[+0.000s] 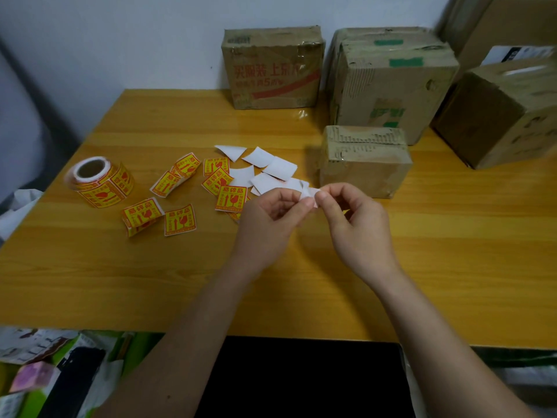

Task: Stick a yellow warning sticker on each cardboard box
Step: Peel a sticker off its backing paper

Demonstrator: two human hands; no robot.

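Observation:
Above the middle of the wooden table [211,282], my left hand [271,218] and my right hand [355,218] pinch one small sticker [309,194] between thumbs and forefingers; only its white backing side shows. Several cut yellow-and-red warning stickers [230,198] lie loose to the left, beside a sticker roll [96,181]. A small cardboard box [364,161] stands just beyond my hands. Three larger boxes stand behind: one with red print [271,67], one with green tape [391,82], one at the right [500,116].
Several white backing papers [265,168] lie scattered between the stickers and the small box. More cartons [506,25] are stacked at the far right against the wall. Clutter and bags [45,372] sit below the table's left front edge.

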